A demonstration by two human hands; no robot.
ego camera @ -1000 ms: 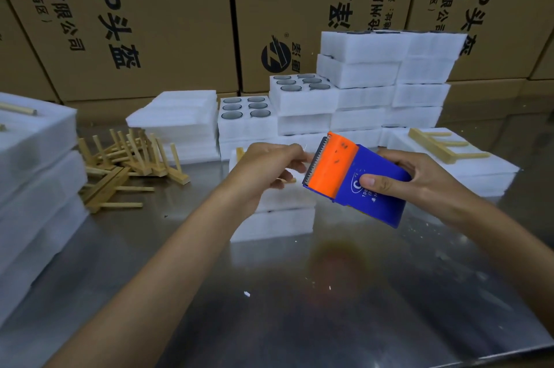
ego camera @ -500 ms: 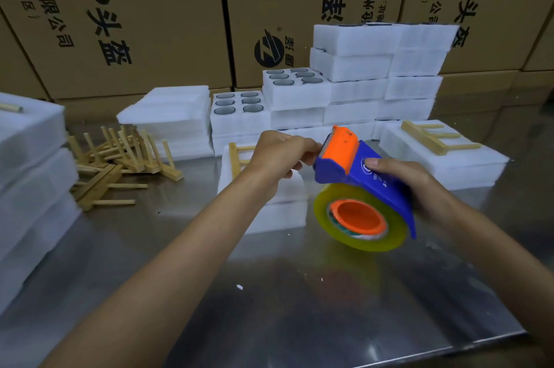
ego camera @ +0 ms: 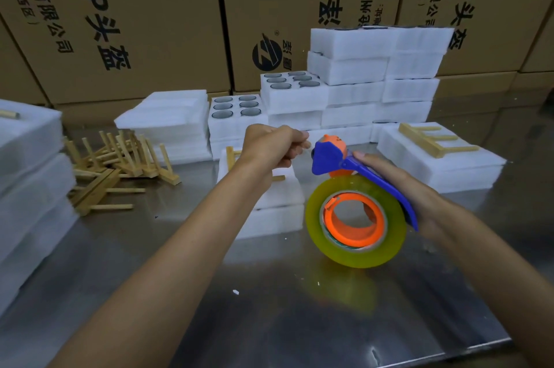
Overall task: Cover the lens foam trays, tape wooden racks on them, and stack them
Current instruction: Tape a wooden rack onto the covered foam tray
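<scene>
Taping step under way: tape end being drawn from dispenser.

Covered foam tray with wooden rack sits at frame centre, behind both hands. Right hand grips the tape dispenser, since a second ago tipped so the roll faces the camera. Left hand, fingers curled, pinches at its cutter; tape itself indiscernible. Rack not yet taped.

Your work surface is a reflective steel table. Far left on it: stacked white foam slabs. Just right of those, a loose heap of wooden racks. At centre, a covered foam tray pair carrying a rack. Right: another covered tray, rack on top. Far edge: stacked lens foam trays and foam covers against the cartons.
</scene>
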